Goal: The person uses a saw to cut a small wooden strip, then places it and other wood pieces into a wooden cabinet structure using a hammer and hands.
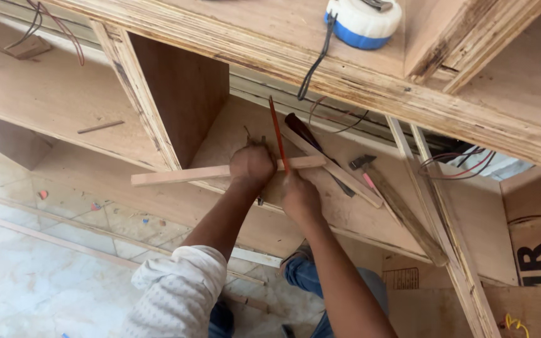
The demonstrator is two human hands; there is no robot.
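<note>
Right now your left hand (252,164) is curled shut over a thin wooden strip (176,175), pressing it flat against the plywood shelf panel (358,213); the strip runs out past your knuckles on both sides. Just beside it, your right hand (300,197) pinches a red pencil (278,134), fingers closed around its lower end, the tip meeting the strip. Further right lie a hammer (364,166) and a dark-handled tool (311,141). Above sits a white-and-blue container (363,22).

A steel-headed claw hammer (363,164) lies on the plywood cabinet panel (57,94). A white-and-blue round container (363,22) sits on the shelf above, beside a black cable (315,59).
</note>
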